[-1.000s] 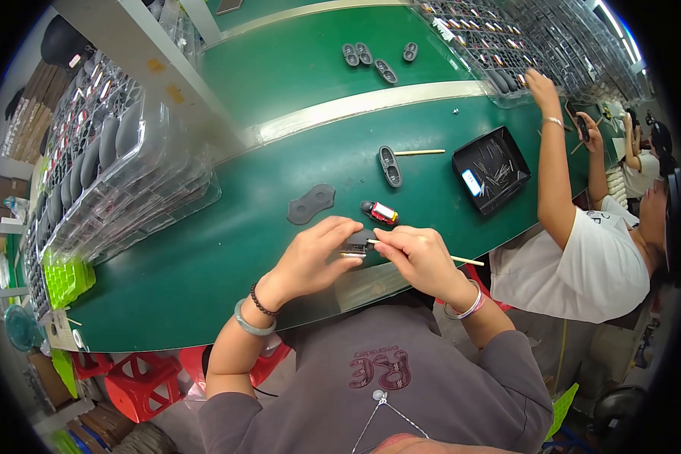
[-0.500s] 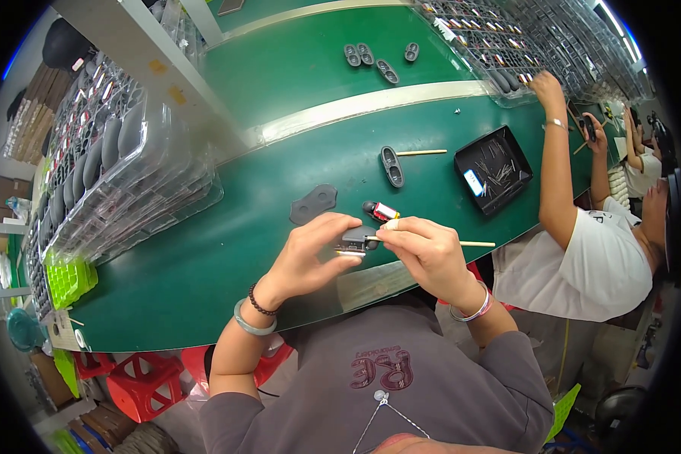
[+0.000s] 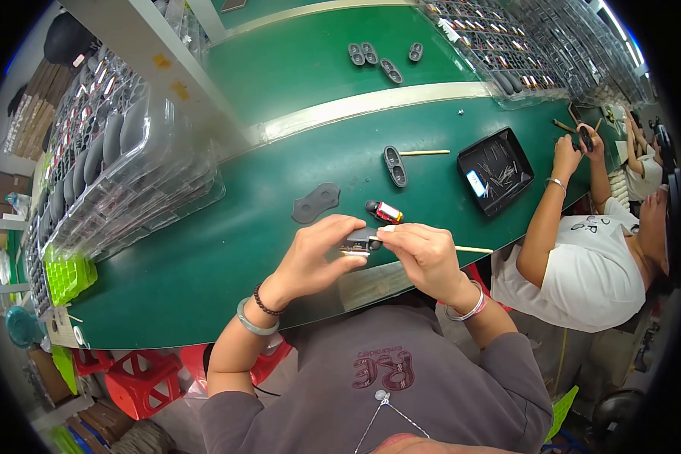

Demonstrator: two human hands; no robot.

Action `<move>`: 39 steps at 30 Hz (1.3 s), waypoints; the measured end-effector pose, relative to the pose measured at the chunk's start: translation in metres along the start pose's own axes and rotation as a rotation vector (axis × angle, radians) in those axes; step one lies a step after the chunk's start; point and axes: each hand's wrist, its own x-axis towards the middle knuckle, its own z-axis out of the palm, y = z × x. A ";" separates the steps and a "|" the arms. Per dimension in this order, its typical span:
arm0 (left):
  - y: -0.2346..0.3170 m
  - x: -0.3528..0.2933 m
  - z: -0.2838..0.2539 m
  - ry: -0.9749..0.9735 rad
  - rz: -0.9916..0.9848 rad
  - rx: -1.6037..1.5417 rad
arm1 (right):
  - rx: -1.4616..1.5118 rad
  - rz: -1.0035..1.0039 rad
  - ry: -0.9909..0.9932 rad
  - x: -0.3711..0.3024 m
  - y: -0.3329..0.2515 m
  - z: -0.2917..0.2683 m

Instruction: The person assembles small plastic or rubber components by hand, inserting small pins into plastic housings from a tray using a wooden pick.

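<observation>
Your left hand (image 3: 318,248) grasps a small dark-grey plastic device (image 3: 355,245) between thumb and fingers, near the front edge of the smooth green tabletop (image 3: 197,265). Your right hand (image 3: 425,253) pinches a slender pale wooden stick (image 3: 474,250), one end at the device's right side. Green surface extends leftward to stacked clear plastic trays (image 3: 185,155), rightward to an open black rectangular box (image 3: 513,197).

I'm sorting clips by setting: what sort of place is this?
Probably an assembly workshop: stacked clear trays of parts, a long green bench, and a co-worker alongside, handling a small dark piece.
</observation>
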 end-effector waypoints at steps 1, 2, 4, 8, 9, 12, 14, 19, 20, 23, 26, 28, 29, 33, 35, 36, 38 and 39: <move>0.000 0.000 -0.001 -0.011 -0.012 0.010 | 0.016 0.002 0.006 0.000 0.001 0.001; 0.000 -0.001 0.000 -0.012 -0.012 0.013 | 0.032 0.004 0.013 0.001 0.002 0.003; -0.001 -0.001 0.002 -0.009 -0.008 0.039 | 0.043 0.011 0.019 0.001 0.003 0.005; -0.002 0.000 0.002 0.001 0.012 0.078 | 0.068 0.004 0.070 0.001 0.003 0.009; -0.001 0.000 0.002 0.002 -0.005 0.049 | 0.069 0.007 0.077 0.001 0.003 0.008; -0.001 0.003 0.000 0.003 -0.037 -0.027 | 0.000 -0.001 0.045 0.005 -0.002 -0.001; -0.002 0.003 -0.002 0.004 -0.049 -0.077 | 0.150 0.016 0.074 0.012 -0.007 -0.010; 0.002 0.001 -0.004 0.081 -0.087 -0.331 | 0.061 0.028 0.141 0.010 -0.017 -0.020; 0.001 0.001 -0.004 0.074 -0.088 -0.332 | 0.030 -0.032 0.130 0.008 -0.014 -0.019; -0.001 -0.001 -0.006 0.040 -0.090 -0.344 | -0.050 -0.109 0.115 0.008 -0.014 -0.020; -0.001 -0.001 -0.005 0.034 -0.049 -0.278 | -0.116 -0.124 0.093 0.011 -0.020 -0.022; 0.002 0.001 -0.003 0.085 -0.027 -0.204 | -0.134 -0.119 0.077 0.013 -0.022 -0.023; 0.003 0.001 -0.002 0.084 -0.028 -0.204 | -0.149 -0.123 0.069 0.013 -0.023 -0.024; 0.001 0.001 0.000 0.049 -0.007 -0.132 | -0.177 -0.135 0.012 0.011 -0.019 -0.023; 0.002 -0.001 0.000 0.037 -0.008 -0.120 | -0.156 -0.125 -0.044 0.012 -0.014 -0.025; 0.003 -0.003 0.002 0.039 -0.025 -0.115 | -0.135 -0.111 -0.098 0.013 -0.013 -0.025; 0.002 -0.003 0.004 0.034 -0.038 -0.112 | -0.110 -0.060 -0.103 0.013 -0.012 -0.024; 0.001 -0.004 0.005 0.041 -0.055 -0.101 | -0.084 -0.011 -0.110 0.013 -0.012 -0.023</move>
